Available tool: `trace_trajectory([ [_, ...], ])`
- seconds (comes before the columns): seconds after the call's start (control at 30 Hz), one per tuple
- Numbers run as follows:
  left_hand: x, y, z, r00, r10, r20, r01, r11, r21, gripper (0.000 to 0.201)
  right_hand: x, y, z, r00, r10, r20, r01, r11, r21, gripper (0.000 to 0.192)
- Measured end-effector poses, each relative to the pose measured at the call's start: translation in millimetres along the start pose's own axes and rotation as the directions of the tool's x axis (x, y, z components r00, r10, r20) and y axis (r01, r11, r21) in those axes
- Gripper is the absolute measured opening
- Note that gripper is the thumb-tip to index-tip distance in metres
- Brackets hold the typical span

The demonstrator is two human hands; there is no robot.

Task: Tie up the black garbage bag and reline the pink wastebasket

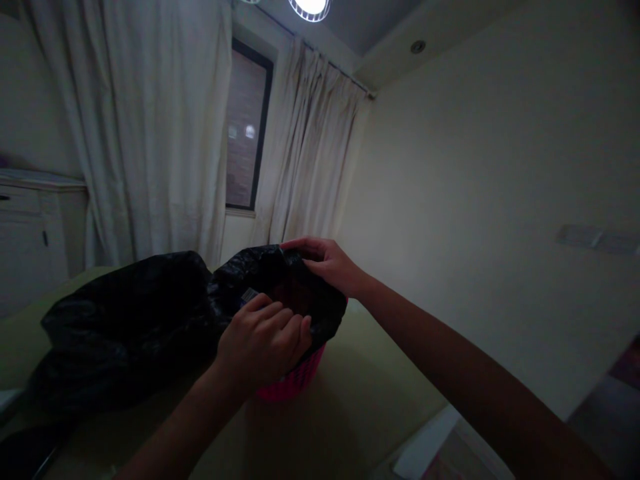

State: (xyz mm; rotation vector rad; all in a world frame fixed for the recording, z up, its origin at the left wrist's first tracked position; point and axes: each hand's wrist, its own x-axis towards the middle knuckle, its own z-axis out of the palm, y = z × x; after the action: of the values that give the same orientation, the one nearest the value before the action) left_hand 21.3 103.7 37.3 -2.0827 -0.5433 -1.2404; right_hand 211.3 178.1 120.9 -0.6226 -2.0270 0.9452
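A black plastic bag (135, 327) lies bunched to the left, and part of it drapes over the rim of a pink basket (295, 383) with slotted sides. My left hand (265, 337) is closed at the near edge of the opening, its fingers curled round the plastic. At the far rim, my right hand (330, 263) grips the bag between thumb and fingers. A small pale printed patch (249, 295) shows just behind my left knuckles. Inside the opening it is dark, with a faint reddish tone; I cannot make out what lies there.
The basket stands on a yellow-green surface (370, 373). Behind it hang pale curtains (160, 133) beside a dark-framed window (245, 127). A white cabinet (30, 247) is at the left, a plain wall (475, 167) at the right. A dark object (35, 450) lies at lower left.
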Motion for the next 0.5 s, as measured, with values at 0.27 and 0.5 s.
trace_trajectory([
  [0.27, -3, 19, 11.9, 0.997, 0.034, -0.066, -0.033, 0.999, 0.011, 0.036, 12, -13, 25, 0.999, 0.017, -0.043, -0.010, 0.985, 0.170, 0.043],
  [0.5, -4, 28, 9.5, 0.991, -0.043, 0.128, 0.055, 0.995, -0.088, 0.039, 27, -36, 10, 0.954, 0.025, -0.299, 0.051, 0.968, 0.245, 0.041],
])
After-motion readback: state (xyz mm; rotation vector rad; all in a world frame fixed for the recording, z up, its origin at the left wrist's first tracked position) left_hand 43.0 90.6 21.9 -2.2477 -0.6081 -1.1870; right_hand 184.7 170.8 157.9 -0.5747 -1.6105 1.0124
